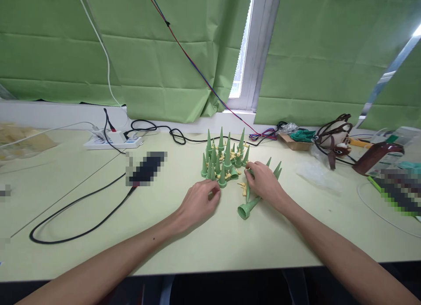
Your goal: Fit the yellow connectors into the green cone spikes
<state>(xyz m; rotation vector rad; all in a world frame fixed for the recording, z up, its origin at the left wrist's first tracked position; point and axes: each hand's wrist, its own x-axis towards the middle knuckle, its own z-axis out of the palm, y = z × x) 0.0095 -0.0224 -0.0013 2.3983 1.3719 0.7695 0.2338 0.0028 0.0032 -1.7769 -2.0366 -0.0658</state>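
A cluster of several upright green plastic cone spikes [223, 158] with small yellow fittings stands mid-table. My left hand [199, 202] rests just in front of the cluster, fingers curled, its fingertips pinched by the nearest cone. My right hand [265, 182] lies to the right of the cluster, fingers bent over green cones lying on their sides; one of these lying cones [248, 206] points its wide mouth toward me. A small yellow fitting [243, 189] lies between my hands.
A white power strip [113, 140] with black cables sits back left; a thick black cable [82, 211] loops across the left tabletop. A cardboard tray [294, 140], a brown-strapped item [335, 138], plastic wrap [315, 173] and a dark red object [376, 158] crowd the right. Green curtains hang behind.
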